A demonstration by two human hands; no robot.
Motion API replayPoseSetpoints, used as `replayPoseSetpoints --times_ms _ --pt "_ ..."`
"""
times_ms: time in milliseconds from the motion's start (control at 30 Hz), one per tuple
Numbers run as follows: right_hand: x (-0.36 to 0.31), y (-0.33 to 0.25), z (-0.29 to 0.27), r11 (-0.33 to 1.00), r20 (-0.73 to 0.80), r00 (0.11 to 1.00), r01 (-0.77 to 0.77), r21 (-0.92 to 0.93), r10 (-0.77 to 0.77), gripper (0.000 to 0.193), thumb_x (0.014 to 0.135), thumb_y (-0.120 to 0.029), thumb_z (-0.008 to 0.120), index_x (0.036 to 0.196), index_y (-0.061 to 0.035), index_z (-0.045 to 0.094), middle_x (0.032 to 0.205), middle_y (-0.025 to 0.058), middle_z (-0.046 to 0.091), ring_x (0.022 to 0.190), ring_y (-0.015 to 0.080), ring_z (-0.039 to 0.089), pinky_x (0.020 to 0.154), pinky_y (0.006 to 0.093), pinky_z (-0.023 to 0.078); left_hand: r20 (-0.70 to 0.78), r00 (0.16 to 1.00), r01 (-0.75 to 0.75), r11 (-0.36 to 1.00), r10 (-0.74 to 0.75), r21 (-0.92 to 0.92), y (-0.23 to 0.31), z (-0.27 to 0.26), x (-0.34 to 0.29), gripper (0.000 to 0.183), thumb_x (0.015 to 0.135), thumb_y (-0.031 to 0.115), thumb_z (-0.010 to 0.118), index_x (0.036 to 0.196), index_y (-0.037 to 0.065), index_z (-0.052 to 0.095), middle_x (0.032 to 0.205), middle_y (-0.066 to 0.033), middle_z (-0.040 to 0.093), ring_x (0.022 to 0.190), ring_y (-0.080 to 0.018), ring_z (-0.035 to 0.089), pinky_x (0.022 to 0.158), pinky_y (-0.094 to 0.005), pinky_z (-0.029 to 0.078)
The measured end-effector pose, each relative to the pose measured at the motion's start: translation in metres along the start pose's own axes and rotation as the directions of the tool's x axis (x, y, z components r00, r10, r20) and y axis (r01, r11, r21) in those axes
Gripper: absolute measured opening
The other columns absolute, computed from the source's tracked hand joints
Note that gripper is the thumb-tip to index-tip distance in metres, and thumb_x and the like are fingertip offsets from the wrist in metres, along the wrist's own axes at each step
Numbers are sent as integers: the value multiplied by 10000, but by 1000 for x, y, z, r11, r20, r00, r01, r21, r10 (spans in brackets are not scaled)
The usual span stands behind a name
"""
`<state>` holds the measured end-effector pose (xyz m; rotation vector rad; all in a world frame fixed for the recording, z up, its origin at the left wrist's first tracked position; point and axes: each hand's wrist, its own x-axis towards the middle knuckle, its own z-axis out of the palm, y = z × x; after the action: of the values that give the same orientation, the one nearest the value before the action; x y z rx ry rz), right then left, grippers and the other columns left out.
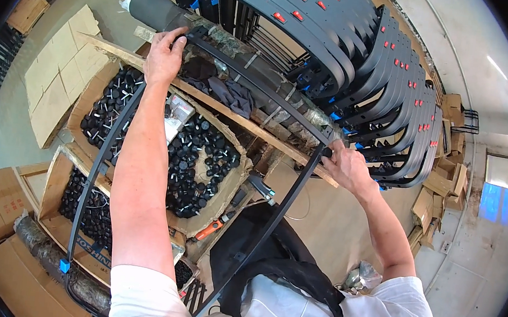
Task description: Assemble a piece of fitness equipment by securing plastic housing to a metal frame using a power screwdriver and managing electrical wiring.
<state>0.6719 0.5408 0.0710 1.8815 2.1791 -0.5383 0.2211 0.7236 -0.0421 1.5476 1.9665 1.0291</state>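
Observation:
A large black metal frame (261,84) of square tubing lies in front of me, its side bars running back toward my body on both sides. At its far left corner my left hand (164,58) is closed over the tube, fingers on top. My right hand (349,169) is at the far right corner, its fingers pinched on a small round black screw-in foot (327,152) against the tube; the fingers partly hide it. A blue clip (64,265) sits on the frame's left bar.
Cardboard boxes (74,120) beneath the frame hold many black screw-in feet (196,153). An orange-and-black tool (210,228) lies beside them. Curved black panels (315,36) with red parts stand stacked beyond. A wrapped roll (152,9) and dark cloth (232,95) lie along the far side.

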Motion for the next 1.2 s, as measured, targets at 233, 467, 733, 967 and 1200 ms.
replayPoseSetpoints --times_ms 233,467,733,967,1200 --pt "16 -2 11 974 -150 985 57 -220 -91 396 995 -355 676 1157 -9 571 751 206 716 695 408 724 648 499 588 -9 997 75 996 -75 -39 3 1 -3 338 1032 410 593 1346 334 690 1415 -32 623 1234 -263 659 1066 -422 487" --pt "3 -16 9 958 -11 997 68 -278 -74 489 1009 -423 666 1249 -16 541 777 188 741 698 405 739 620 494 593 -29 999 21 993 -24 -113 -27 -7 6 318 1033 407 590 1322 333 702 1416 -31 636 1284 -281 636 1085 -418 474" --pt "1 -1 -6 826 121 978 207 -525 -168 431 857 -376 759 1123 -43 694 842 128 758 817 343 755 725 460 603 2 1000 28 994 -28 -106 -13 -7 5 300 1031 352 620 1317 327 710 1418 -48 662 1309 -276 626 1067 -413 491" --pt "1 3 -3 760 266 964 176 -625 -4 342 848 -230 726 1089 -14 614 810 177 729 797 382 736 693 487 591 -5 994 104 990 -105 -90 2 -2 0 325 1010 407 640 1314 312 705 1376 -32 659 1290 -284 627 1085 -448 477" --pt "10 9 -3 762 293 956 184 -621 8 198 880 -222 667 962 -44 694 790 163 741 780 339 755 653 461 586 -33 998 55 993 -58 -109 -13 1 -2 348 1038 369 590 1375 341 669 1349 -73 709 1259 -317 656 1071 -454 492"
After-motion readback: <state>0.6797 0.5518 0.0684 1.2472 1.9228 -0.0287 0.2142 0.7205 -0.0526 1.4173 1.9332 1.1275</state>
